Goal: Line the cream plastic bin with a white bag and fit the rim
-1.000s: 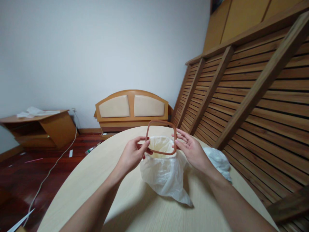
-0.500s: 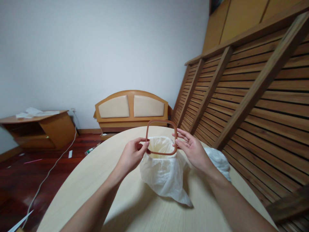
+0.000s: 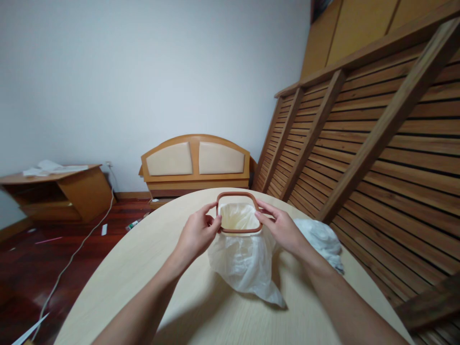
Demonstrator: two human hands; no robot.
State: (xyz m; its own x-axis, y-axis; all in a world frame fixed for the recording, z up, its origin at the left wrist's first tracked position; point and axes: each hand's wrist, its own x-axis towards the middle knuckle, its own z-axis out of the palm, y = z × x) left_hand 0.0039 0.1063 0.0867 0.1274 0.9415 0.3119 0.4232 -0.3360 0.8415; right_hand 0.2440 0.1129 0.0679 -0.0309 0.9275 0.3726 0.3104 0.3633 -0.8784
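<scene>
A brown rim ring (image 3: 237, 194), square with rounded corners, is held level just over the mouth of a small bin lined with a white plastic bag (image 3: 240, 258). My left hand (image 3: 197, 227) pinches the ring's left side between thumb and fingers. On the opposite side, my right hand (image 3: 280, 225) grips it the same way. The bag's edge is folded outward over the bin and hangs down its front, with a loose corner lying on the table. Most of the bin's wall is hidden by the bag.
The bin stands on a round pale table (image 3: 172, 306). A bundle of white plastic (image 3: 319, 242) lies behind my right forearm. Wooden slatted panels (image 3: 377, 158) lean along the right. Beyond are a headboard (image 3: 196, 160), a low cabinet (image 3: 79, 191) and a cable (image 3: 77, 249) on the floor.
The ring has tipped from nearly upright to almost flat, its far side coming down over the bin's mouth. Both hands have kept hold of it, and my right hand has shifted slightly left.
</scene>
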